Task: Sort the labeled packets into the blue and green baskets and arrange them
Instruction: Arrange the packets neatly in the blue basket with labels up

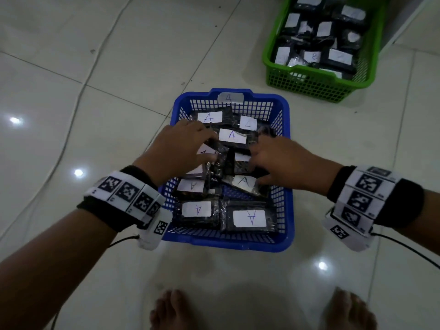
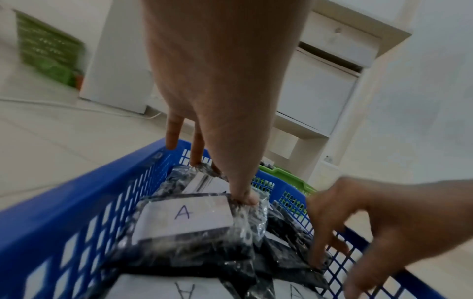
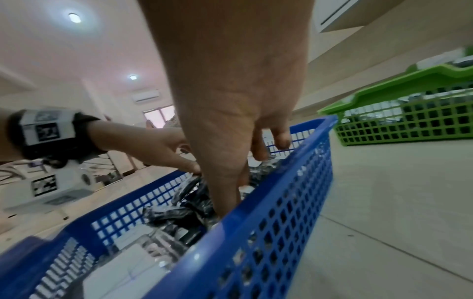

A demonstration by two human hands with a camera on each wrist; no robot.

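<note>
The blue basket stands on the floor in front of me and holds several black packets with white "A" labels. My left hand reaches in from the left. Its thumb and fingers pinch a tilted packet in the middle; in the left wrist view the thumb presses beside another A-labelled packet. My right hand comes in from the right with spread fingers touching the packets, gripping nothing. The green basket at the far right is full of labelled packets.
White tiled floor surrounds both baskets. A thin cable runs over the tiles on the left. My bare feet stand just behind the blue basket. White furniture borders the green basket on the right.
</note>
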